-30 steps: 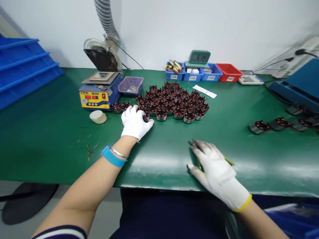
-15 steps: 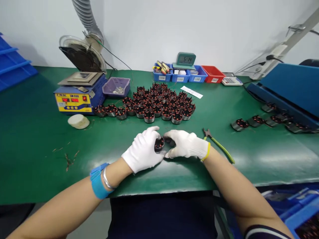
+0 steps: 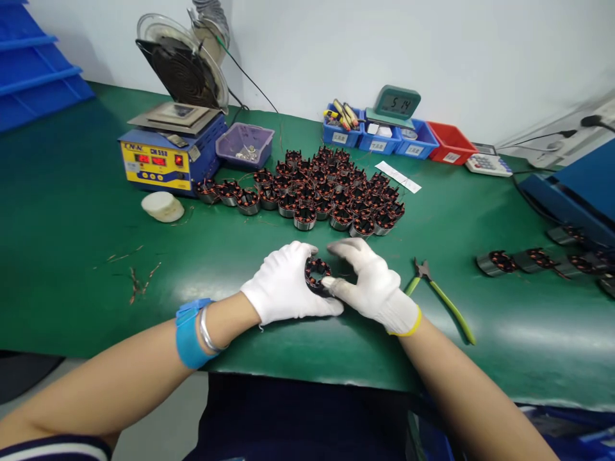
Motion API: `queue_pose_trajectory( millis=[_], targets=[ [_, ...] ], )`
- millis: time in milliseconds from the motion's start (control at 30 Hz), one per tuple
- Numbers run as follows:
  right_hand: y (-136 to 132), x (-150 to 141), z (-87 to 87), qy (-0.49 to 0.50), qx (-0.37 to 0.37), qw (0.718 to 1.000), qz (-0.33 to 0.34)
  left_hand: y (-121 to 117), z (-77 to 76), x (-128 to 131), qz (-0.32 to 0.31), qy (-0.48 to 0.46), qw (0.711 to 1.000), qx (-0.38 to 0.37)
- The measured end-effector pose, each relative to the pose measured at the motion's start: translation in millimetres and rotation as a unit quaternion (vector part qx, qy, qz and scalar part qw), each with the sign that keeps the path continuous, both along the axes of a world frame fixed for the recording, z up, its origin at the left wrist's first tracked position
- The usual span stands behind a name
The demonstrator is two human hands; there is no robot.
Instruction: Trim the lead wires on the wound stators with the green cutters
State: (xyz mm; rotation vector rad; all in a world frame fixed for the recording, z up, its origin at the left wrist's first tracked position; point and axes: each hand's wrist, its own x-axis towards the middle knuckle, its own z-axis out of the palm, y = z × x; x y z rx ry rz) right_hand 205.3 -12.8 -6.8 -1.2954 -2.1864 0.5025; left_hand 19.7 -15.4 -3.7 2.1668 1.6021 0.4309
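1. While the left hand (image 3: 283, 285) grasps a wound stator (image 3: 313, 283) round its left side, the right hand (image 3: 375, 288) is part-open, thumb at the rim, index finger arched clear. Can't tell if that thumb presses.
2. Stator location: between both gloves, near front edge of green bench mat (image 3: 96, 224), open centre facing up.
3. Main risk: loose glove fabric catches a copper end or slot post; pulling away then could lift a winding or bend a post.
4. Second risk: hold looks one-sided, so a hard thumb push could twist the stator in the left glove or tip it.
5. Diagonal cutters (image 3: 451, 309) lie just beside right cuff, jaws apart, pointing away from the person. A wrist swing could knock them.
6. Stator cluster (image 3: 331, 189) sits beyond the hands, packed tight with stray wires among the parts; dragging one out could snag or shove its neighbours.
7. Wire scraps (image 3: 137, 286) lie left of the left hand. A sleeve or glove could carry bits into windings.
8. Farther out: white round pad (image 3: 162, 207), CM 550 unit (image 3: 158, 163), likely a solder pot. If hot, a careless reach left could burn.
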Motion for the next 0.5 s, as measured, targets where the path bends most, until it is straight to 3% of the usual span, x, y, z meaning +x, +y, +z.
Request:
queue_pose_trajectory(
  millis=[100,233,400,500],
  targets=[
    [7,-3,-6.0,-0.021,0.045,0.998,0.035,0,-3.7,8,0.009,0.012,1.000,0.026],
    [17,0,-9.2,-0.043,0.058,0.997,0.004,4,-2.6,1,-0.052,0.014,0.997,0.057],
    [16,-3,-10.5,-0.115,-0.025,0.993,-0.018,9,3.8,-18,-0.155,-0.013,0.988,0.012],
    [10,-7,-11.3,-0.140,-0.065,0.987,-0.034,6,3.4,-18,-0.092,-0.066,0.994,-0.003]
  ],
)
